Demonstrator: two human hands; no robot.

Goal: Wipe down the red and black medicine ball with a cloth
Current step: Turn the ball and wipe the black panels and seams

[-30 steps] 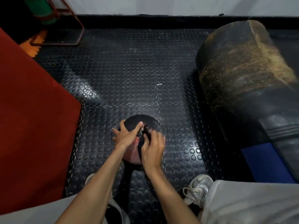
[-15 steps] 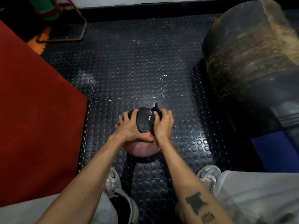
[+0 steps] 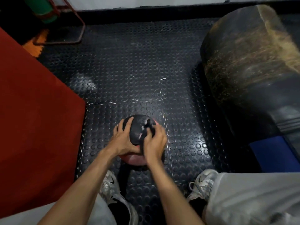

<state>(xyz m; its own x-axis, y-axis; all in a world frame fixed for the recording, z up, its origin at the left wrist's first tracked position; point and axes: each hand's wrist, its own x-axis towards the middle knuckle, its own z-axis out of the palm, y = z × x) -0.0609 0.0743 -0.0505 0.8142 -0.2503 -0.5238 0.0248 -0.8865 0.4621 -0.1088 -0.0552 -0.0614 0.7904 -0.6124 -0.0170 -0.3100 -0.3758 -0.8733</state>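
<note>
Head view: ball [image 3: 138, 132] sits on studded floor [image 3: 138, 70], between the shoes [image 3: 112, 185].
Left hand [image 3: 124, 138]: fingers spread, cupping the ball's left side.
Right hand [image 3: 155, 142]: curled, pressing a dark cloth [image 3: 148, 127] onto the ball's top.

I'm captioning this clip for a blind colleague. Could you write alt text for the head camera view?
Seen from above, a person's left hand holds a red and black medicine ball on a studded black rubber floor, while the right hand presses a dark cloth against it. A red mat lies to the left, a worn punching bag to the right.
</note>
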